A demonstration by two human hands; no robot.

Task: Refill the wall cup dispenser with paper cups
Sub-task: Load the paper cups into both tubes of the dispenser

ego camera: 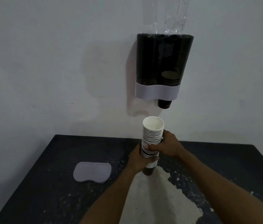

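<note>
A tall stack of paper cups [152, 135], white inside with dark walls, stands upright over the table just below the dispenser. My left hand [138, 160] grips the lower part of the stack from the left. My right hand [167, 146] holds its middle from the right. The wall cup dispenser [150, 62] is a dark see-through double tube with a grey band at its base. Its right tube holds a few cups, and one dark cup [164, 103] pokes out underneath. The left tube looks empty.
A grey dispenser lid [92, 172] lies flat on the dark, paint-worn table [46, 191] to the left of my hands. A clear plastic sleeve [174, 16] sticks up out of the dispenser's top against the white wall.
</note>
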